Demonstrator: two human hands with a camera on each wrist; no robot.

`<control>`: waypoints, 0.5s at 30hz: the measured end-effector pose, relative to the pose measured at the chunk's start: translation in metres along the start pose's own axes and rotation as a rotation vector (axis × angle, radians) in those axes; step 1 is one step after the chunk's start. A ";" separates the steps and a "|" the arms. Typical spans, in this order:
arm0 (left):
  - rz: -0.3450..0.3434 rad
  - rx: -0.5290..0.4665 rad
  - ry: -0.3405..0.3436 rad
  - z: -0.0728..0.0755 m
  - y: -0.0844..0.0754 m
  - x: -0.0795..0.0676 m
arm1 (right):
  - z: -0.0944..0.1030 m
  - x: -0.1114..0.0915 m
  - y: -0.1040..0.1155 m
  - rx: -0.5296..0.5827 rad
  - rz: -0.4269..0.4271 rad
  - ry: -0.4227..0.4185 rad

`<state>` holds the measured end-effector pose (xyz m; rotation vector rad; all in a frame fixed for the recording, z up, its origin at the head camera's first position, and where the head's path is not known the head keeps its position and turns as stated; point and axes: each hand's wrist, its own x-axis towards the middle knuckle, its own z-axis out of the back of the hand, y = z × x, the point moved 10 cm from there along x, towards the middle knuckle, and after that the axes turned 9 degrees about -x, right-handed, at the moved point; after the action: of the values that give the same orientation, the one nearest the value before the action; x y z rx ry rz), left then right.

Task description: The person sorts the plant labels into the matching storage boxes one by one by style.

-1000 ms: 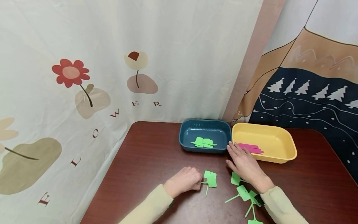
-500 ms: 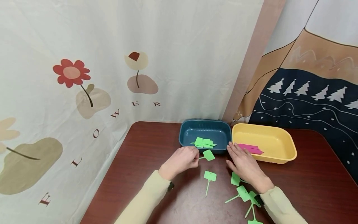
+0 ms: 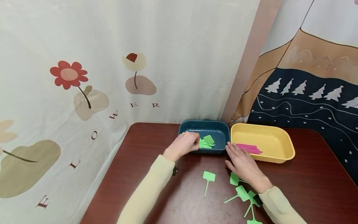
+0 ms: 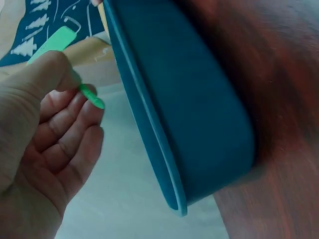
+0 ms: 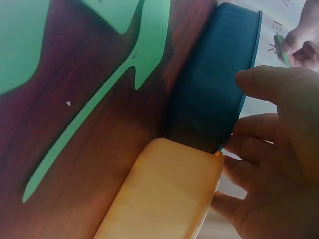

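My left hand (image 3: pixel 183 144) is over the near left rim of the blue tray (image 3: pixel 219 128). Between thumb and fingertips it pinches the stem of a green plant label (image 4: pixel 57 42), whose broad head points away. Beneath it, several green labels (image 3: pixel 205 146) lie in that tray, partly hidden by the hand. My right hand (image 3: pixel 247 168) has its fingers extended, the tips at the spot where the blue tray meets the yellow tray (image 3: pixel 279 141). In the right wrist view its fingers (image 5: pixel 254 127) lie along both rims.
Magenta pointed strips (image 3: pixel 249 148) lie in the yellow tray. A single green label (image 3: pixel 209 176) is on the brown table (image 3: pixel 156 140) in front of the blue tray. Several more green labels (image 3: pixel 242 193) lie near and partly under my right forearm. A printed curtain (image 3: pixel 179 62) hangs behind.
My left hand has picked a green label off the table beside another one and carried it forward to over the blue tray. My right hand has stayed at the tray rims.
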<state>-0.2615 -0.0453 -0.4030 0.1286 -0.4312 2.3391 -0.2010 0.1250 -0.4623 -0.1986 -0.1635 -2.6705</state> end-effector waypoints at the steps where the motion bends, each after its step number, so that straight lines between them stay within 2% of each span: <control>1: 0.011 -0.008 0.013 -0.002 0.003 0.003 | 0.000 0.000 0.000 -0.001 -0.001 0.001; 9: 0.073 -0.085 0.170 -0.022 0.018 0.020 | 0.000 0.000 0.000 0.003 -0.009 0.017; 15: 0.115 -0.111 0.232 -0.034 0.029 0.029 | -0.001 0.000 0.000 0.008 -0.014 0.028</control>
<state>-0.3010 -0.0338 -0.4359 -0.2244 -0.4609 2.3997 -0.2015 0.1250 -0.4629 -0.1576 -0.1664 -2.6844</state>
